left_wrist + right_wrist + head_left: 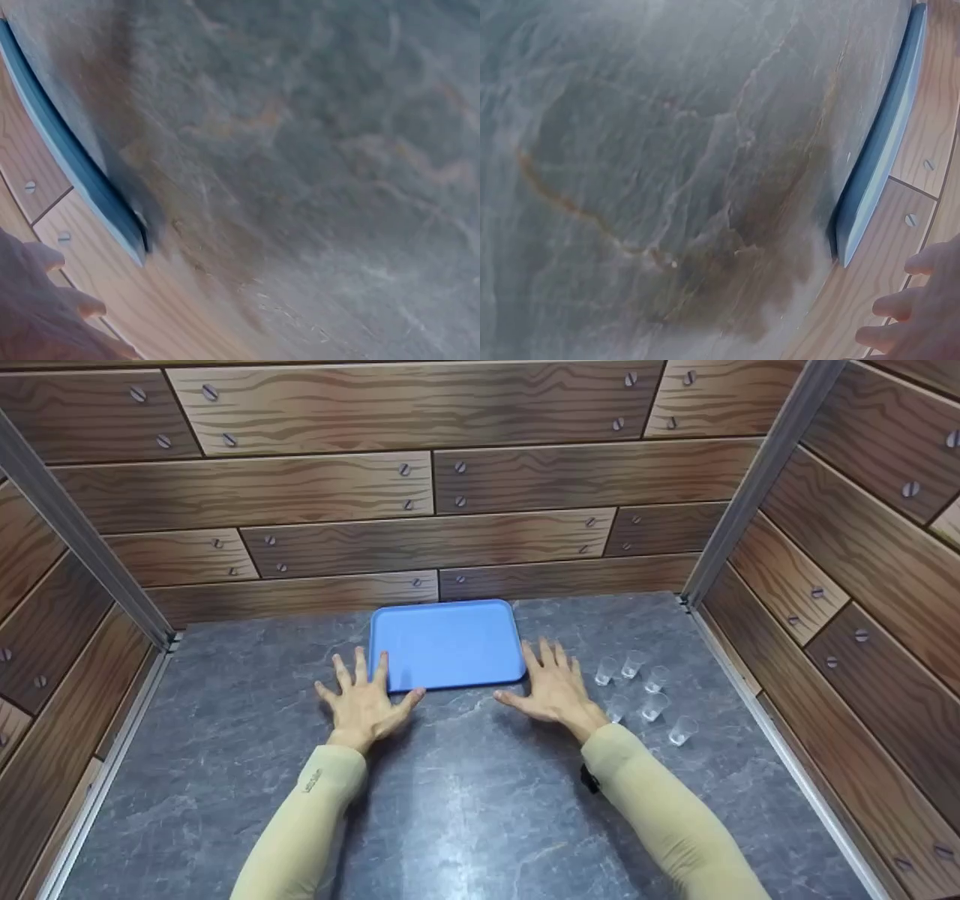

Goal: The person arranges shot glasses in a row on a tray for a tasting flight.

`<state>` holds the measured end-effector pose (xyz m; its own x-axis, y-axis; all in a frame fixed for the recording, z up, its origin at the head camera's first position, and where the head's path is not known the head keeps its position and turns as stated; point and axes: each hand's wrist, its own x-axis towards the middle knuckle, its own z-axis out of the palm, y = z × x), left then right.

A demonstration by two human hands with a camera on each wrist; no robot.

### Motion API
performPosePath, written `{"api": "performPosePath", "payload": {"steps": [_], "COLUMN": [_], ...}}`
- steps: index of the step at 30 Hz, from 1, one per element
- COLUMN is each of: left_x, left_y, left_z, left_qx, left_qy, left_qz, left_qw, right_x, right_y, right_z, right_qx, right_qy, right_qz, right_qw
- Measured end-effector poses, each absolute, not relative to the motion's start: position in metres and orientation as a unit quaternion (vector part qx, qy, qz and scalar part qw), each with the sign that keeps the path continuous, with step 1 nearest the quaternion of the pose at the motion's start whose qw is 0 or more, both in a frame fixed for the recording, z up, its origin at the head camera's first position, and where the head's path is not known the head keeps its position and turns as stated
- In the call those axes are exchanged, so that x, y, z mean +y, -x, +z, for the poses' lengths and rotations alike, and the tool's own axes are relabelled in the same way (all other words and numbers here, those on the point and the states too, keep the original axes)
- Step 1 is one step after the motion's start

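We see both hands reaching palm down over a grey marbled counter (450,840), at the near side of a blue rectangular tray (450,645). The tray lies flat at the far middle of the counter, its long sides running left to right and its far rim just in front of the far wall (412,412).

Our left hand (365,706) has its fingers straight and fanned out, with the index finger overlapping the tray's near left corner in the head view and the thumb pointing right. Our right hand (553,688) is spread the same way beside the tray's near right corner, its thumb pointing left. We cannot tell from the head view whether either one touches the tray; both wrist views show a gap between the fingertips and the tray's rim.

Just right of our right hand, we find six small clear cups (654,706) in a loose cluster, the nearest one farthest right.

We wear pale yellow-green sleeves (667,810), with dark lettering (311,780) on the left cuff. Wood-plank-patterned walls enclose the counter on the left, far and right sides, with grey metal posts (765,472) at the far corners.
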<state>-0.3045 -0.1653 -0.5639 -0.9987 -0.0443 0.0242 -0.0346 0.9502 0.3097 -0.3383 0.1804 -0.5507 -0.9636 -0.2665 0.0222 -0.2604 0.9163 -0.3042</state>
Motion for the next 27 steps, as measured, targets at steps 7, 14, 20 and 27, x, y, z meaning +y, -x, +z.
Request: {"api": "performPosePath", "payload": {"steps": [7, 14, 20, 27], "left_x": [-0.164, -0.162, -0.17, -0.191], "left_y": [0.306, 0.312, 0.323, 0.351], "left_z": [-0.562, -0.559, -0.556, -0.567], "left_qx": [-0.982, -0.97, -0.949, -0.915], "left_qy": [-0.035, -0.052, -0.062, -0.099], "left_qz": [-0.184, -0.237, -0.309, -0.391], "left_qw": [0.016, 0.029, 0.025, 0.013], "right_x": [0.18, 0.18, 0.183, 0.183], "right_y": [0.342, 0.351, 0.378, 0.404], "right_z": [-0.545, -0.535, -0.543, -0.543], "right_qx": [0.976, 0.962, 0.948, 0.92], "right_qy": [0.126, 0.124, 0.11, 0.064], "right_qz": [-0.177, -0.242, -0.296, -0.381], "right_qw": [0.025, 0.035, 0.033, 0.065]}}
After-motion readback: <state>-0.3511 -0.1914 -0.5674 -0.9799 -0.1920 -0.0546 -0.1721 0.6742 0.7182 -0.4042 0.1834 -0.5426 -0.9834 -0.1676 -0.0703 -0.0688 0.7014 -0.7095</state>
